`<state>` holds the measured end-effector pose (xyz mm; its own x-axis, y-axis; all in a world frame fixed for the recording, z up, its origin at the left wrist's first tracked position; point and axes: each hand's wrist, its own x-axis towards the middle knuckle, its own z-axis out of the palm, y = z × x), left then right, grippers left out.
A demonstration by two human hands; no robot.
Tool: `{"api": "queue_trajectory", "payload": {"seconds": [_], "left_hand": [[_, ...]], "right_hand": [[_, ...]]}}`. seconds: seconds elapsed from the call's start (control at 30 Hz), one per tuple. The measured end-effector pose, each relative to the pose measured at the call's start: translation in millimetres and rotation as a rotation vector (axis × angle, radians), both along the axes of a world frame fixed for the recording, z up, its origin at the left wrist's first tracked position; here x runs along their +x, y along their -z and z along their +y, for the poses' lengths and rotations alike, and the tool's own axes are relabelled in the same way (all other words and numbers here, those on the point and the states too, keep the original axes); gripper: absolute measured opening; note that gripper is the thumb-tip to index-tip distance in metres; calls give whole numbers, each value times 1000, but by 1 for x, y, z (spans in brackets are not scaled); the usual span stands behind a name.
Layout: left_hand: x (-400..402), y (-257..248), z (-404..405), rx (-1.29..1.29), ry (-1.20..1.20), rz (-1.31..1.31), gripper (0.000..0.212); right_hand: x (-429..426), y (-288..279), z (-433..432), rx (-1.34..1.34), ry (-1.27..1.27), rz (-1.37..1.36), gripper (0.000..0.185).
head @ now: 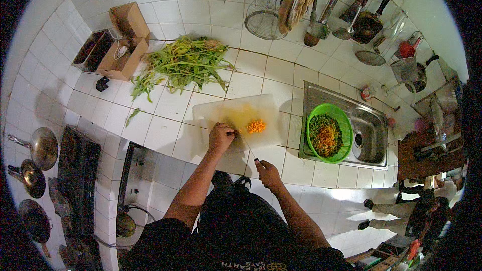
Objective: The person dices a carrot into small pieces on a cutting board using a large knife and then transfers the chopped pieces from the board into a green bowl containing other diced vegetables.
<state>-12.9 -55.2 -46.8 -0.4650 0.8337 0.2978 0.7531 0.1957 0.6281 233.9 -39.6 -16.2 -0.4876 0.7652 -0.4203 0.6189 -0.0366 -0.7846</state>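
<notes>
My right hand is closed round the dark handle of a kitchen knife, its blade reaching up over the front part of a white cutting board. On the board, my left hand is curled with its fingertips down beside the blade; whatever lies under them is hidden. A small heap of diced orange vegetable, perhaps carrot, lies on the board right of the blade. To the right, a green plastic basket holding chopped green and orange vegetables stands on the steel sink's drainboard.
Leafy green stems are spread on the tiled counter behind the board, near an open cardboard box. A steel sink is at the right. Strainers and ladles hang on the back wall. Another person stands at the lower right.
</notes>
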Motion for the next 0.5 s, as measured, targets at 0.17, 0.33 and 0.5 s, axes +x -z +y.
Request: {"api": "queue_trajectory", "payload": {"seconds": [0.17,0.33,0.5], "left_hand": [[-5,14,-2,37,0,15,15],[-1,10,2,61,15,51,15],[-4,8,0,-5,41,17,18]], "right_hand": [[2,-11,-8,-96,-16,50,49],[4,7,-4,-121,2,16,48],[-2,7,0,-4,-9,2,54]]}}
